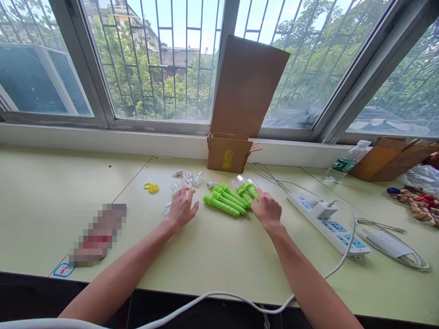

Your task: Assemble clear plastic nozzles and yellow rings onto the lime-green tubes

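Note:
My left hand (181, 209) is over the tabletop with its fingers spread. Its fingertips reach a small pile of clear plastic caps (188, 180), and I cannot see any cap gripped in them. On the right, my right hand (267, 208) has its fingers closed around the end of a bright green plastic tube (252, 190). Clear caps (240, 179) lie just behind that tube. Between the hands, several green tubes with threaded ends (224, 206) lie side by side. A loose clear piece (211, 184) rests behind them.
Yellow rings (151, 188) lie left of the caps. A cardboard box (228, 157) stands at the window. On the right are a white power strip (329, 224), coiled cable (394, 244) and a bottle (346, 162). A white cord (219, 294) crosses the front edge.

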Demonstrator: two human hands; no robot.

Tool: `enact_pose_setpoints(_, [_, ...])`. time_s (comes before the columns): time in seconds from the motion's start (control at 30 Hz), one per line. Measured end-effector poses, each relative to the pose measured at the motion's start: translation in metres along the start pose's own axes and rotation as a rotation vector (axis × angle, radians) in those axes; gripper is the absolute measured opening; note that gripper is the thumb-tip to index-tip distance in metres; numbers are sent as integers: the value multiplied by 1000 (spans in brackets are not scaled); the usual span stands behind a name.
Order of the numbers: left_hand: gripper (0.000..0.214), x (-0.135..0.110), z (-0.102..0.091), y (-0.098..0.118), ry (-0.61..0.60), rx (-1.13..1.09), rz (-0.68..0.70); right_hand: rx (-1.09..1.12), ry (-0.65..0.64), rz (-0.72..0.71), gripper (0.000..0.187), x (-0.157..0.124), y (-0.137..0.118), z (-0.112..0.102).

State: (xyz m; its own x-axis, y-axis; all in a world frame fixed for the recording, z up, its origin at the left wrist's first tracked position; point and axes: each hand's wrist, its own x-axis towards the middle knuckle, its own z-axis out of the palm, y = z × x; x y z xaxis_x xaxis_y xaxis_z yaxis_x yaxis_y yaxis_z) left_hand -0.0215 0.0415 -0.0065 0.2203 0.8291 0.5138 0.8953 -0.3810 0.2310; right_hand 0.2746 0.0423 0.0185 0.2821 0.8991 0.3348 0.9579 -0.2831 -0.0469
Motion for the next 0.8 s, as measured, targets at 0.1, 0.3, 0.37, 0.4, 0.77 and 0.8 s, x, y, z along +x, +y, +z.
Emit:
enact_pose_setpoints(0.1, [34, -1, 0, 0, -23, 12, -4, 2, -26, 18, 46, 0, 0, -1])
enact_pose_setpoints(0.3, [33, -1, -1, 0, -51, 19, -1, 4, -62, 34, 43, 2, 0, 0])
enact_pose_setpoints(0.37, [33, -1, -1, 0, -53, 17, 4, 0, -75, 34, 44, 2, 0, 0])
enact_pose_setpoints(0.4, [33, -1, -1, 0, -56, 17, 6, -2, -82, 33, 45, 3, 0, 0])
enact_pose_setpoints(0.77, [31, -1, 0, 0, -61, 17, 7, 6, -177, 26, 41, 6, 2, 0])
enact_pose_setpoints(0.8, [31, -1, 0, 0, -64, 21, 8, 11, -183, 24, 42, 6, 2, 0])
